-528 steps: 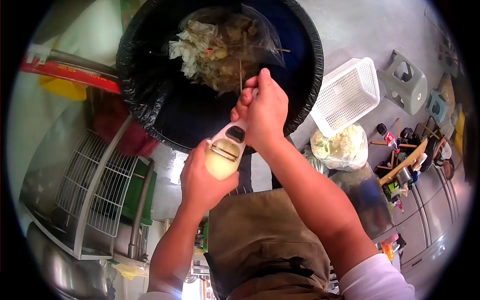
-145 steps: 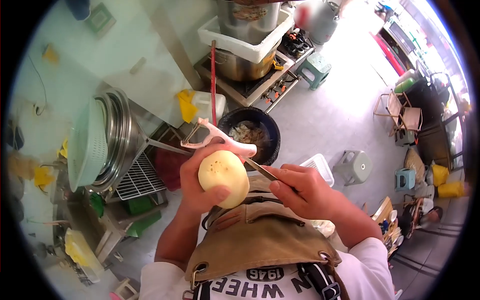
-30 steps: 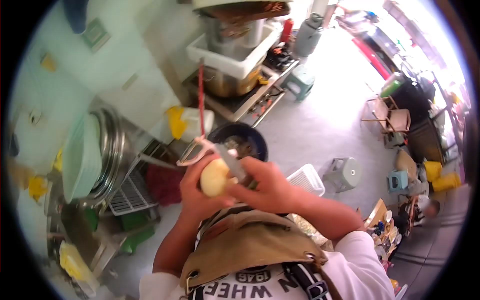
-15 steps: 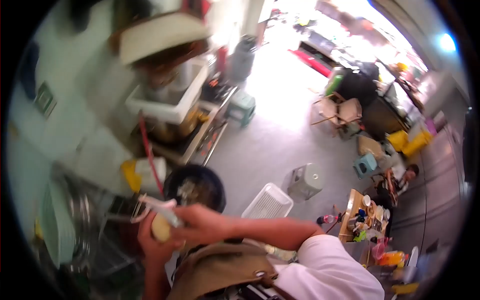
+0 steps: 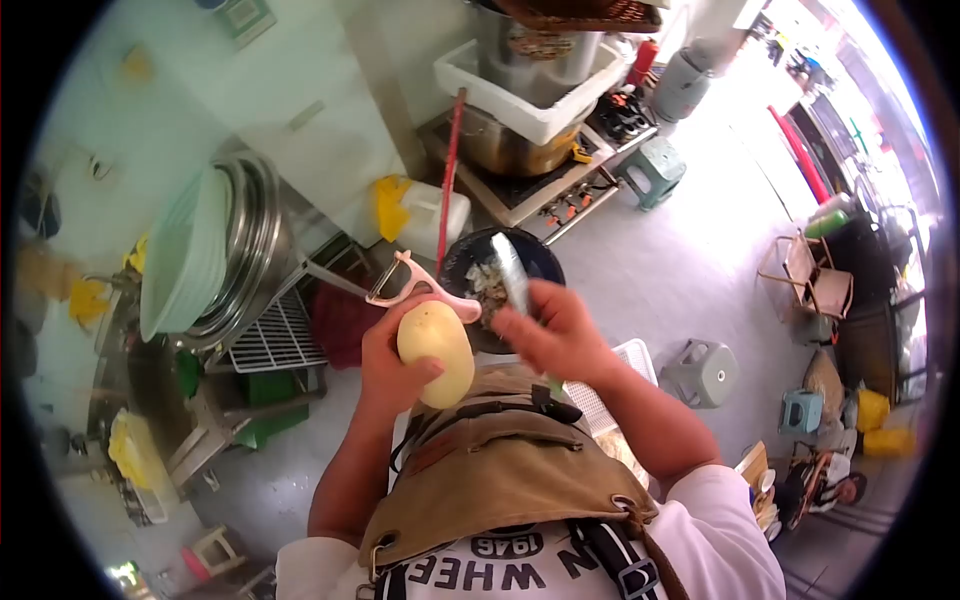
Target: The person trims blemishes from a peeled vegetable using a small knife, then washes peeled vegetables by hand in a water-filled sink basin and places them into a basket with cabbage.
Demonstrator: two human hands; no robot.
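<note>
My left hand (image 5: 388,365) is wrapped round a pale, peeled potato (image 5: 436,355) in front of my apron. A pink peeler (image 5: 462,308) with a Y-shaped head is held by the same hand, above the potato. Just to the right, my right hand (image 5: 562,335) is closed on a knife (image 5: 511,270), its broad silver blade pointing up and slightly blurred. The blade is apart from the potato. Below both hands a dark bin (image 5: 546,262) holds pale scraps (image 5: 488,287).
Behind the bin is a stove (image 5: 570,200) with stacked pots. Metal bowls and green basins (image 5: 190,255) stand on a rack at left. A white basket (image 5: 640,365) and a grey stool (image 5: 703,373) are on the floor at right. Another person (image 5: 825,485) sits far right.
The view has swung left and steadied. My right hand with the knife has moved away from the potato, which now shows more fully in my left hand.
</note>
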